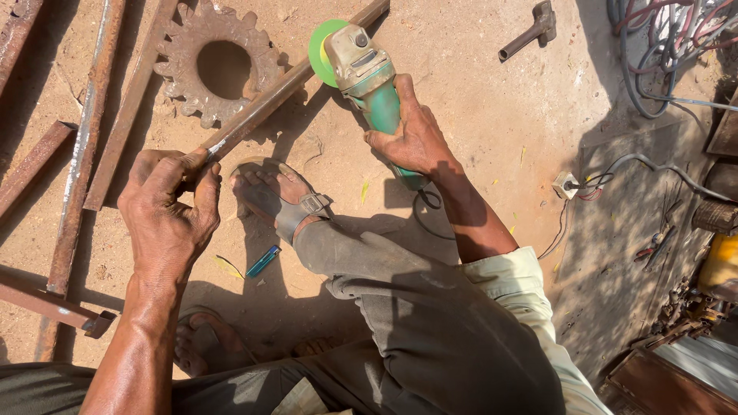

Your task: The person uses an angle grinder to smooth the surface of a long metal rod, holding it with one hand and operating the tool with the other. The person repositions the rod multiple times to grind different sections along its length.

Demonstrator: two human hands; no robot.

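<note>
Left hand [171, 204] fingers clenched on rusty steel bar [288, 86], right hand [413, 134] gripping green angle grinder [369, 77] — disc touching bar

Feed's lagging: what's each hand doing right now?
Left hand: closed on the near end of the rusty steel bar.
Right hand: closed around the green angle grinder.

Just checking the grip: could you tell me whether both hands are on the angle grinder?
No, only the right hand grips the angle grinder; the left hand holds the rusty bar.
</note>
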